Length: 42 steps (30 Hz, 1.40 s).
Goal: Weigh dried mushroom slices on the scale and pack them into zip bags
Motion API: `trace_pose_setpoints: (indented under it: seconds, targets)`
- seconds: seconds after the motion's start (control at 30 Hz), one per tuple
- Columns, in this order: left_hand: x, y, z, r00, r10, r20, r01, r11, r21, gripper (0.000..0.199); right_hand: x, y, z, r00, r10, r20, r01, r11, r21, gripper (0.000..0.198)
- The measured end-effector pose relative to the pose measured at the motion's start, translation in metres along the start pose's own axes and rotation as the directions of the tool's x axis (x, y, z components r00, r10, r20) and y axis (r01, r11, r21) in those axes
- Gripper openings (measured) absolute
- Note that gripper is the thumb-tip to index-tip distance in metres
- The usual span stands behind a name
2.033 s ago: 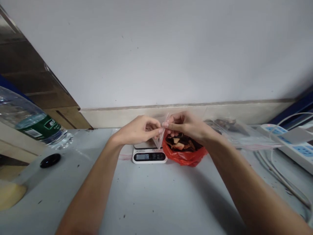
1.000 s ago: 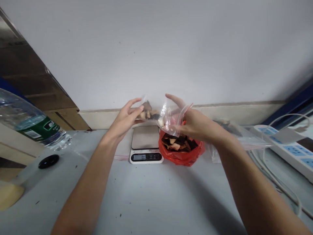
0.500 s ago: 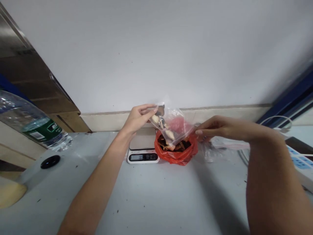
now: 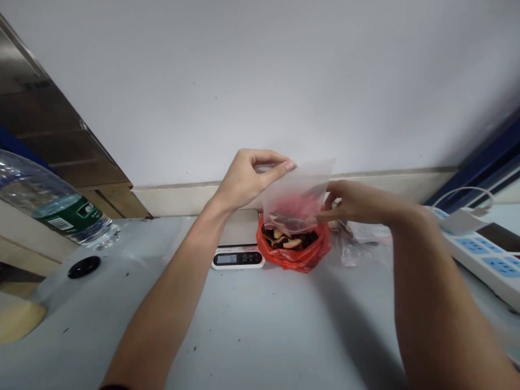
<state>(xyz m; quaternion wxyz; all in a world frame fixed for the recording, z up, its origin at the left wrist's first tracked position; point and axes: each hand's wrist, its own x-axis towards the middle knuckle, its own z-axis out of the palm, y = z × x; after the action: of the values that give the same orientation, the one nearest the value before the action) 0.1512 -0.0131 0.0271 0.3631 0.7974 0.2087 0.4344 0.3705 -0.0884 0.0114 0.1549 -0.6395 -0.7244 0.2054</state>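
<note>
My left hand (image 4: 260, 176) pinches the upper left part of a clear plastic bag (image 4: 298, 187), which hangs upright above a red plastic bag (image 4: 298, 260). At the clear bag's lower right edge, the fingers of my right hand (image 4: 351, 201) are closed on it. Dark and pale dried slices (image 4: 290, 241) fill the red bag, whose mouth is open. Just left of it stands a white digital scale (image 4: 238, 259) with a lit display, its plate partly hidden behind my left wrist.
On the right lie more clear bags with dried pieces (image 4: 349, 244), and a power strip (image 4: 487, 257) with a cable. A large water bottle (image 4: 69, 214) and a black round lid (image 4: 84, 267) are on the left. The wall (image 4: 244, 97) rises behind the table.
The slices in the clear bag have dropped into the red bag. My left hand has risen and moved right, turning the clear bag upright; my right hand has shifted slightly left.
</note>
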Motion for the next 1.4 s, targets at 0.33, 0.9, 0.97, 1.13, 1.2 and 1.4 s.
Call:
trace_pose_setpoints:
  seconds: [0.33,0.9,0.97,1.13,1.2,1.4]
  targets:
    - [-0.003,-0.016,-0.009,0.977,0.033,-0.211,-0.054,0.994,-0.098,0.028,0.007,-0.005,0.009,0.986,-0.111,-0.124,0.142,0.952,0.271,0.047]
    - [-0.065,-0.051,-0.100,0.895,-0.387,-0.223,0.394,0.919,-0.014,0.047,0.037,-0.052,0.043,0.964,-0.082,-0.252,0.218,0.785,0.579,0.059]
    - [-0.070,-0.053,-0.116,0.887,-0.434,-0.161,0.448,0.891,0.068,0.042,0.045,-0.064,0.049,0.973,-0.056,-0.224,0.190,0.745,0.640,0.060]
    - [-0.087,-0.060,-0.161,0.788,-0.606,-0.107,0.611,0.750,0.252,0.025,0.073,-0.096,0.070,0.986,0.005,-0.167,0.111,0.729,0.676,0.046]
    - [-0.097,-0.066,-0.177,0.735,-0.666,-0.128,0.674,0.693,0.256,0.021,0.082,-0.109,0.079,0.975,-0.032,-0.219,0.158,0.791,0.591,0.033]
    - [-0.126,-0.080,-0.199,0.524,-0.851,-0.037,0.837,0.506,0.210,0.041,0.088,-0.165,0.116,0.836,-0.400,-0.375,0.372,0.917,-0.147,0.022]
